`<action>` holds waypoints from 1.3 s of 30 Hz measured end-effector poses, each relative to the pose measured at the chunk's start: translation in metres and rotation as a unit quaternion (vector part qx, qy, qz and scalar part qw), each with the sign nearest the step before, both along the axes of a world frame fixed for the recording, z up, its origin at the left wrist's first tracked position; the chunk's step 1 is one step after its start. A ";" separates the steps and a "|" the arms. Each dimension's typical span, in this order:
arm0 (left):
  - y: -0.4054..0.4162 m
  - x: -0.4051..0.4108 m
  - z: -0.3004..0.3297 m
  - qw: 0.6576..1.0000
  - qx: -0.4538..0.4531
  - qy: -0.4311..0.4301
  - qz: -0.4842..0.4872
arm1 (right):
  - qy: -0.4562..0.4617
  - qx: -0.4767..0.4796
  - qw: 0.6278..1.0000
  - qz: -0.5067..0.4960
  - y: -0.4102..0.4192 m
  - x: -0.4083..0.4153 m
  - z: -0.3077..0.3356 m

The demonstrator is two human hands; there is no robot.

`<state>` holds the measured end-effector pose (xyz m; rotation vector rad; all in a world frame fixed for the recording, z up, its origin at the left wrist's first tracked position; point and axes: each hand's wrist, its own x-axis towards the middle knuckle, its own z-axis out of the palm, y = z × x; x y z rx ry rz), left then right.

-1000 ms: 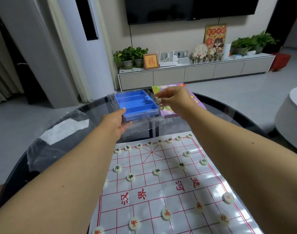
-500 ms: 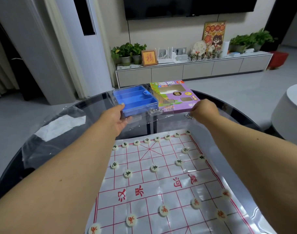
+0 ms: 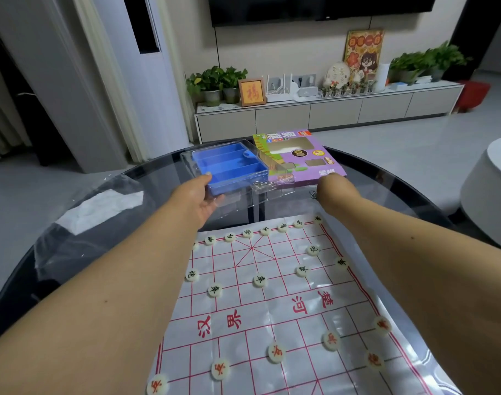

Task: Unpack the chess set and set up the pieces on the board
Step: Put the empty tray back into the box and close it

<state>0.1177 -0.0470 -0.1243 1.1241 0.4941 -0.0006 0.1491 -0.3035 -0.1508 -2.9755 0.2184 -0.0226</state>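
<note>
A white paper board (image 3: 252,312) with red grid lines lies on the round glass table (image 3: 386,189). Black-lettered round pieces (image 3: 265,230) line its far rows, and red-lettered pieces (image 3: 276,352) stand on the near half. Beyond the board, my left hand (image 3: 198,199) grips the near left corner of a blue compartment tray (image 3: 229,166) in a clear case, thumb on top. My right hand (image 3: 333,186) rests at the near edge of the purple chess box (image 3: 300,155); its fingers curl away out of sight.
Crumpled clear wrapping (image 3: 98,209) lies on the table's left side. A small metal clip (image 3: 313,194) sits by my right hand. A white round stool (image 3: 488,189) stands to the right of the table. A TV cabinet (image 3: 329,112) lines the far wall.
My right hand left the blue tray, swung right, and now sits at the purple box's near edge. My left hand has kept its hold on the tray.
</note>
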 end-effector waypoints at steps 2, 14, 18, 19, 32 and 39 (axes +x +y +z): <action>0.000 -0.002 0.001 1.000 -0.002 0.001 0.005 | -0.011 0.031 0.999 0.004 -0.001 0.001 -0.001; 0.001 -0.006 0.006 1.000 0.002 0.003 0.004 | 0.013 0.153 0.987 -0.050 -0.003 0.004 -0.002; 0.004 -0.005 0.004 1.000 -0.001 0.003 0.012 | -0.010 0.244 0.968 -0.064 -0.010 0.003 0.003; 0.005 -0.005 0.003 1.000 -0.001 0.004 0.012 | -0.028 0.265 0.962 -0.061 -0.011 0.001 0.008; 0.004 0.005 0.003 0.999 0.049 -0.007 0.008 | -0.138 0.329 0.909 0.215 0.108 -0.040 0.078; -0.001 0.005 0.013 0.999 0.021 -0.020 0.019 | -0.163 0.152 0.941 0.256 0.115 -0.041 0.066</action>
